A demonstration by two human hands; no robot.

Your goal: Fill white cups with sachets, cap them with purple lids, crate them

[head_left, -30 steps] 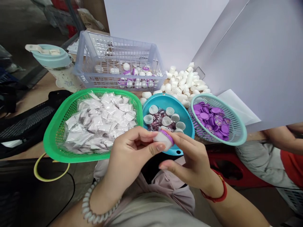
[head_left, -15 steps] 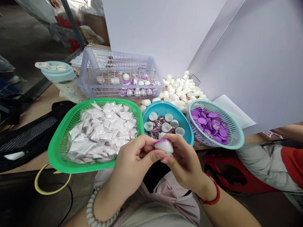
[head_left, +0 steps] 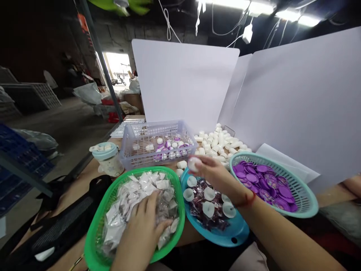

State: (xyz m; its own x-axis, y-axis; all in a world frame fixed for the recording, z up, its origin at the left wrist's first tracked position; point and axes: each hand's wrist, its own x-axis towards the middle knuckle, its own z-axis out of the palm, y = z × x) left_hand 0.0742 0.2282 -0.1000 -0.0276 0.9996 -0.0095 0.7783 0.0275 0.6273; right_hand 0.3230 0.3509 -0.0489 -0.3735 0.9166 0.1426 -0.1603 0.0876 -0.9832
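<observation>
My left hand (head_left: 143, 226) lies over the small clear-wrapped white packets (head_left: 148, 182) in the green basket (head_left: 89, 244). Its fingers are stretched out and its thumb is apart, touching the packets. In my right hand (head_left: 213, 173) is a small white tub (head_left: 194, 164), pinched in the fingertips above the far edge of the blue bowl (head_left: 203, 235). Fingers hide part of the tub, and its lid is not clearly visible. Inside the bowl, several open translucent cups (head_left: 208, 209) sit among dark reddish packets (head_left: 213, 224).
A lavender crate (head_left: 132, 160) holds white-and-purple tubs at the back. White containers (head_left: 214, 145) are heaped beside it. Right of the bowl, a mint basket (head_left: 306, 205) holds purple lids (head_left: 262, 182). A lidded cup (head_left: 108, 162) and black mesh bag (head_left: 64, 229) are at left. White panels (head_left: 186, 82) stand behind.
My hands have separated. The left has let go of the tub and moved onto the packets; the right has carried the tub forward, toward the crate. The head view has tilted up.
</observation>
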